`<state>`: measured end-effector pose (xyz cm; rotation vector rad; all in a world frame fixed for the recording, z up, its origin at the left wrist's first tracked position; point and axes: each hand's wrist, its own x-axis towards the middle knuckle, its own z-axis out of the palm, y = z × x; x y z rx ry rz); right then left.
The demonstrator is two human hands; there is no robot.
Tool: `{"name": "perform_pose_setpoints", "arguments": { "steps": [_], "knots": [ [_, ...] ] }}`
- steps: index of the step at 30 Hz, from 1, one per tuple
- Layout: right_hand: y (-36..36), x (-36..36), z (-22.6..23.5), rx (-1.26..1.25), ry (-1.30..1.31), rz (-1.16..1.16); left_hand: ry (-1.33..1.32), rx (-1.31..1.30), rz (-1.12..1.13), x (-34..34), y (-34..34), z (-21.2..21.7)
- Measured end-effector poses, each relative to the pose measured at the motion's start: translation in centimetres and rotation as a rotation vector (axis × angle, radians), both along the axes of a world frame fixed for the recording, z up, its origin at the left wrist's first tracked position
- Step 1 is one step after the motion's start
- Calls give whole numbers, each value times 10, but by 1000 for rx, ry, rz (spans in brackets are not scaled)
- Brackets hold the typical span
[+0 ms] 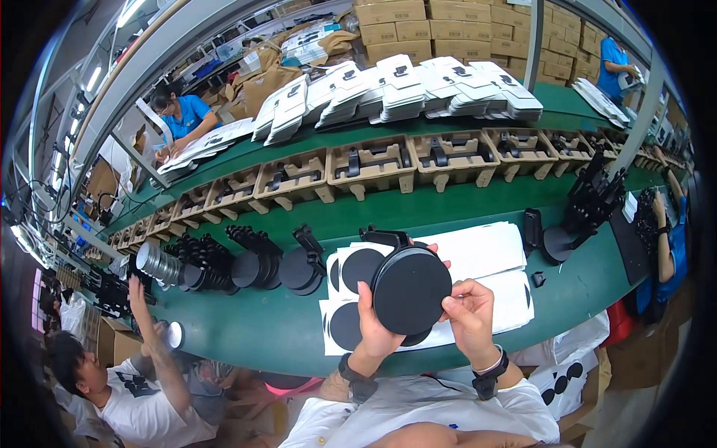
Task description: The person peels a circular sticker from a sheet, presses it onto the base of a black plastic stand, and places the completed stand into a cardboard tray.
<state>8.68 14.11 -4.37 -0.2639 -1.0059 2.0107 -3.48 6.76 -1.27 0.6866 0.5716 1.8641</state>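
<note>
My left hand [379, 328] is wrapped round a black stand with a round base [412, 287], holding it up over the bench with its flat disc facing me. A short black arm [385, 236] sticks out behind the disc. The thumb and fingertips of my right hand [472, 310] are pinched together at the disc's right edge; whether they grip the rim or a thin layer on it, I cannot tell. Under my hands lie white sheets [482, 250] bearing black round pads [345, 326]. My hands and the stand hide part of them.
Several similar black stands [301, 270] line the green bench [246, 321] at left; more stand in a pile [590, 201] at right. Brown moulded trays [370, 168] run behind, below stacked white cards [399, 86]. A co-worker's raised arm [149, 321] reaches in at left; others work around.
</note>
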Motion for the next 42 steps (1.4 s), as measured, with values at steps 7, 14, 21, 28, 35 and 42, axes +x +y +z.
{"name": "perform_pose_setpoints", "arguments": {
  "steps": [7, 14, 21, 28, 35, 42],
  "knots": [
    [1, 0, -5, 7, -8, -35, 27, -20, 4, 1, 1, -1],
    [1, -1, -4, 28, -28, -52, 54, -13, 15, 0, 3, -6],
    [-1, -1, 2, 101, -123, -100, 99, 51, 24, 2, 3, -6],
    [-2, -1, 3, 142, -140, -96, 70, -49, 46, 3, -1, 3],
    [15, -2, 19, 201, -426, 16, 350, -31, 90, -3, -9, -10],
    [31, -7, 44, 825, -972, -177, 195, 34, 125, -13, -6, -14]
  ]
}}
